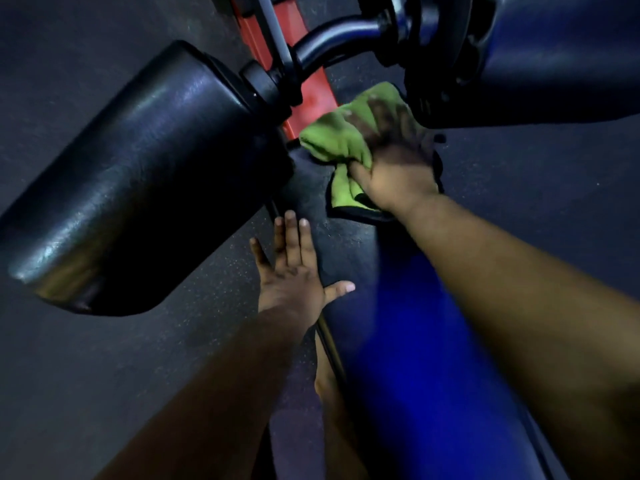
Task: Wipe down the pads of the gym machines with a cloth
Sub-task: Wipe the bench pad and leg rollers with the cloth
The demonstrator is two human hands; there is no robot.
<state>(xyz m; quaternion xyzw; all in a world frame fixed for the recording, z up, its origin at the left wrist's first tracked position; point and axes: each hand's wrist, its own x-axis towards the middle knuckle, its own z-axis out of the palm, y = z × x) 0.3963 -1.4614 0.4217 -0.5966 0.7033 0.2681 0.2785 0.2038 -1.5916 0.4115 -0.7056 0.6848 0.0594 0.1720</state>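
Overhead, the right hand (391,168) bunches a green cloth (341,140) in its grip, fingers curled over the fabric and blurred, so how they lie is hard to tell. Cloth and grip sit at the lower edge of a dark roller pad (554,57) up and to the right of it. Left of the grip lies a second black roller pad (138,174), glossy and tilted, joined by a curved black bar (332,39) over a red frame piece (313,88). Below the grip, the left hand (294,271) is spread flat with straight fingers, holding nothing, beside a blue pad (415,358). Dark speckled floor (86,358) lies underneath.
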